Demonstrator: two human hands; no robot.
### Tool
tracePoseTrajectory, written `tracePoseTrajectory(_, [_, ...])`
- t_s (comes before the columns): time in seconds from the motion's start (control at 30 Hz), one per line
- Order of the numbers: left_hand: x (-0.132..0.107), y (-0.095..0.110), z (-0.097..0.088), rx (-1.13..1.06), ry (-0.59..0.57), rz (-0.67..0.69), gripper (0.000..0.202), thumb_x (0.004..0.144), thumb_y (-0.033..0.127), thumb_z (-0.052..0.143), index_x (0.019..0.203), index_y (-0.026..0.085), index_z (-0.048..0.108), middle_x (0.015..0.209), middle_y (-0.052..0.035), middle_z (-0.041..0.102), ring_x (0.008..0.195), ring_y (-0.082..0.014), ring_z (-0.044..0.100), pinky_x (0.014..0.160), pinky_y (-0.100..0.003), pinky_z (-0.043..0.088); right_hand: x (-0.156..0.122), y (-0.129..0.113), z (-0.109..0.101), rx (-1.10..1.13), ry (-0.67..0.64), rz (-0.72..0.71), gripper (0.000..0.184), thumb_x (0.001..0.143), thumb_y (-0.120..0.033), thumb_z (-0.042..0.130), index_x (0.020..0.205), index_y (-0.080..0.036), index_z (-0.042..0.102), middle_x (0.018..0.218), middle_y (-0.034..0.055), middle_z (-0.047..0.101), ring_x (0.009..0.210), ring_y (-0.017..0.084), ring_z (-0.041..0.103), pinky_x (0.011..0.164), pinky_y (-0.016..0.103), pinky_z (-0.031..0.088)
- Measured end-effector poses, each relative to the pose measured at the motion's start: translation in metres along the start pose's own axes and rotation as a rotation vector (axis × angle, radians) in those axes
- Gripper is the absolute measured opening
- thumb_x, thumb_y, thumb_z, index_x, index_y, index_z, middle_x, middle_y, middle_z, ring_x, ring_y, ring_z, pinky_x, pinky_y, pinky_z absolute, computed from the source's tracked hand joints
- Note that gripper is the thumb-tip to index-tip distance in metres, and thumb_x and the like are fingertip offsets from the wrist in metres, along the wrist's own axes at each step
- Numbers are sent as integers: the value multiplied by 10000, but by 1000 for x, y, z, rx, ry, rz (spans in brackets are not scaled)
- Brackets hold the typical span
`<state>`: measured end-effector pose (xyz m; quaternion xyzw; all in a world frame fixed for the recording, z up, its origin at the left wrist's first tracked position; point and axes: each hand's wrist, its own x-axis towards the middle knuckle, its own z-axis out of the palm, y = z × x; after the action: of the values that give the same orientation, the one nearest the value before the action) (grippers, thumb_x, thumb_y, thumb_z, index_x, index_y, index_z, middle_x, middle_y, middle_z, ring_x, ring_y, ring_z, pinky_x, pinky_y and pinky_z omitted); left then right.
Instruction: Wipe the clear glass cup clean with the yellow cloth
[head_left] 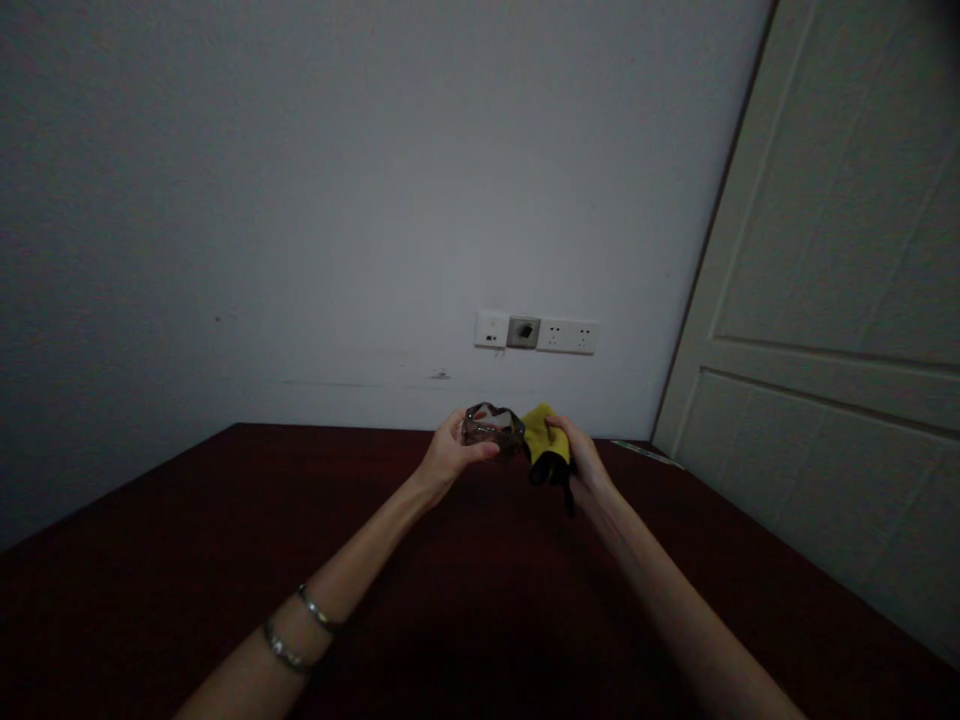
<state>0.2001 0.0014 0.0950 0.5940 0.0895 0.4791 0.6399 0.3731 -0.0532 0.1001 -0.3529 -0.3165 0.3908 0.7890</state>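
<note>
My left hand is closed around a faceted glass ashtray, which looks like dark or smoky glass, with the thumb along its near side. My right hand grips a yellow and black cloth, thumb on the yellow face, and the black part hangs down below. The cloth's left edge is right beside the ashtray's right side; whether they touch I cannot tell. Both hands are above the far part of a dark red table. The fingers behind the ashtray and the cloth are hidden.
The dark red table runs back to a pale wall. Wall sockets sit above its far edge. On the right stands a light panelled door. A thin flat strip lies at the table's far right edge.
</note>
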Motion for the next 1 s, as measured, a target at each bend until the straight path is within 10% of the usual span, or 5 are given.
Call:
tracePoseTrajectory(0.23, [-10, -3, 4, -225, -276, -231, 598, 541, 239, 803, 1101, 129, 626, 1078, -135, 673, 963, -242, 635, 882, -365, 457, -10, -26, 8, -293, -149, -240, 279, 594, -140, 768, 863, -209, 735, 940, -18, 743, 908, 147, 638, 813, 227, 491])
tracePoseTrajectory(0.47, [-6, -10, -2, -226, -210, -169, 466, 576, 282, 800, 993, 119, 670, 991, -124, 688, 869, -226, 643, 872, -388, 462, -22, -32, 9, -633, -438, -356, 262, 699, -131, 695, 918, -269, 733, 1050, -7, 720, 1037, 190, 606, 1062, 378, 336])
tracePoseTrajectory(0.77, [-2, -14, -2, -288, 68, -81, 496, 556, 191, 817, 1017, 132, 646, 943, -65, 697, 852, -172, 638, 877, -335, 447, -41, -36, 20, -861, -532, -550, 230, 779, -183, 624, 964, -274, 728, 957, 11, 729, 888, 204, 619, 893, 342, 425])
tracePoseTrajectory(1.0, [-2, -10, 1, -247, -23, -44, 545, 559, 181, 827, 1062, 132, 623, 975, -79, 693, 871, -185, 648, 862, -334, 458, -35, -40, 18, -949, -292, -607, 253, 858, -327, 522, 975, -189, 699, 895, 52, 732, 751, 205, 638, 702, 320, 475])
